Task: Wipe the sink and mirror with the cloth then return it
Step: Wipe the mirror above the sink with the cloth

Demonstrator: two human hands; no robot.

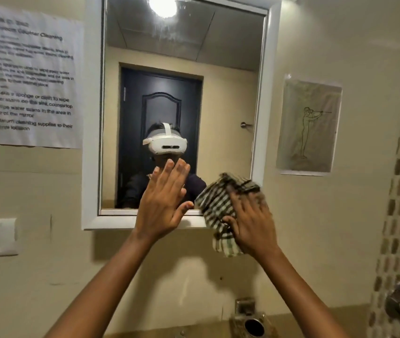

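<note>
Mirror stage of task. Right hand [250,223] presses checked cloth [220,203] against lower right corner of mirror [184,69], fingers spread over bunched fabric; cloth overlaps white frame [91,118] and hangs below it. Cloth blurred, likely mid-wipe. Left hand [164,203] open, flat, holds nothing, palm toward glass near bottom edge; contact with glass not certain. Judgement: cloth light, soft, limp; best gathered in palm, loose tail tucked. Sink itself out of view.
</note>
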